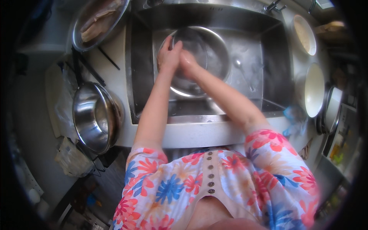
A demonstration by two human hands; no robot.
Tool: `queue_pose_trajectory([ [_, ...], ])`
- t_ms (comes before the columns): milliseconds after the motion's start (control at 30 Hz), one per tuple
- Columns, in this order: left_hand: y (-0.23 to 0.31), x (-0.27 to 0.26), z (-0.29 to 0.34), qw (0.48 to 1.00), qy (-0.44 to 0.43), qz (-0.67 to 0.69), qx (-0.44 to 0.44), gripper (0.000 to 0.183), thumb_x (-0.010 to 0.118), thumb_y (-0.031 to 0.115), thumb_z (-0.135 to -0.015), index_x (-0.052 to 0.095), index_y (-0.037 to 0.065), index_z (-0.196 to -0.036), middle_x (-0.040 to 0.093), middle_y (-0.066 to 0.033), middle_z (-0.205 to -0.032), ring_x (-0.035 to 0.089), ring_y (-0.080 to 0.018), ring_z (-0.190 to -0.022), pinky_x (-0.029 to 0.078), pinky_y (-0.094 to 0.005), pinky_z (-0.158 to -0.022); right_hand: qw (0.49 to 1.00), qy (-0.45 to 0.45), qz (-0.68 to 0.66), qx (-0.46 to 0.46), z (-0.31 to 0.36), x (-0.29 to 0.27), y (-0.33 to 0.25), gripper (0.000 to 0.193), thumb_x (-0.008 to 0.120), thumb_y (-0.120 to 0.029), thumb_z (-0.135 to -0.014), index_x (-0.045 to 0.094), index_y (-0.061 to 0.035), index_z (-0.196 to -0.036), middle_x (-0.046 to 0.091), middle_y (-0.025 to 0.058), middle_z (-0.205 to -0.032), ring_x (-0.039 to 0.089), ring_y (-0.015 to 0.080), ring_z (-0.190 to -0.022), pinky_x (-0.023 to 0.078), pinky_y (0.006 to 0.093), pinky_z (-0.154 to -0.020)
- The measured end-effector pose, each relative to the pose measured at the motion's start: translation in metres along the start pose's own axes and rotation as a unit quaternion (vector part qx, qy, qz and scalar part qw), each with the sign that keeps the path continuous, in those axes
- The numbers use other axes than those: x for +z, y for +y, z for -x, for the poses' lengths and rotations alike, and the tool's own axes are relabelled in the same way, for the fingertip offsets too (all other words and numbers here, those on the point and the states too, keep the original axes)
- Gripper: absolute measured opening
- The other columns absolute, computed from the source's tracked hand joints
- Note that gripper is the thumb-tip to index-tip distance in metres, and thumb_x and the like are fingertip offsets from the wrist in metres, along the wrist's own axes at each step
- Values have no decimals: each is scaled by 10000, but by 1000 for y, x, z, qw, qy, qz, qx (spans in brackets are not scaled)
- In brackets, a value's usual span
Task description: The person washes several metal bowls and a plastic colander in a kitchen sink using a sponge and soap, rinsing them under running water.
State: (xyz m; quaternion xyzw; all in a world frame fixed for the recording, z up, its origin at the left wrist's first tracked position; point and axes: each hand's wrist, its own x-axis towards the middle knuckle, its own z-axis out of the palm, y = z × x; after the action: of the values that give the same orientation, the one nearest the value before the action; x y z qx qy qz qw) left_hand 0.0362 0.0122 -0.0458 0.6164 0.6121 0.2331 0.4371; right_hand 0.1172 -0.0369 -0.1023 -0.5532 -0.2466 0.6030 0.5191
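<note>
A wide, shiny metal basin (pixel 224 51) rests in the steel sink. Inside it a smaller round metal bowl (pixel 193 44) shows as a blurred, tilted shape; its exact form is hard to make out. My left hand (pixel 168 55) is at the left side of the basin, thumb and fingers closed around the bowl's near edge. Close against it, my right hand (pixel 188 64) reaches into the bowl from the right, its fingers smeared and partly hidden behind my left hand. To the right of the basin a metal spoon (pixel 244 74) lies on the sink floor.
On the left counter stand nested steel pans (pixel 92 115), an oval metal dish (pixel 101 25) holding pale food, and a dark stick (pixel 109 58). Two pale bowls (pixel 314 90) sit right of the sink, near a blue plastic bag (pixel 295 120). A faucet (pixel 274 6) is at the back right.
</note>
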Motion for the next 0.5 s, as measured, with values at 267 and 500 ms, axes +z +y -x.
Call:
queue_pose_trajectory([
  [267,-11,18,0,995,-65,72,-6,591,623,370,-686,466,110,-1193,537,-116,-1106,503,-211,-1013,368,-276,-861,685,-165,676,-217,8,-96,6,187,544,-215,-725,616,-112,-862,558,106,-952,501,273,-966,420,367,-771],
  [500,-46,30,-16,976,-24,207,-61,587,592,389,-714,439,136,-1222,521,-117,-1141,490,-234,-1044,353,-281,-882,996,83,34,-25,-42,-3,9,191,584,-153,-741,589,-58,-907,573,109,-926,541,205,-838,430,298,-726],
])
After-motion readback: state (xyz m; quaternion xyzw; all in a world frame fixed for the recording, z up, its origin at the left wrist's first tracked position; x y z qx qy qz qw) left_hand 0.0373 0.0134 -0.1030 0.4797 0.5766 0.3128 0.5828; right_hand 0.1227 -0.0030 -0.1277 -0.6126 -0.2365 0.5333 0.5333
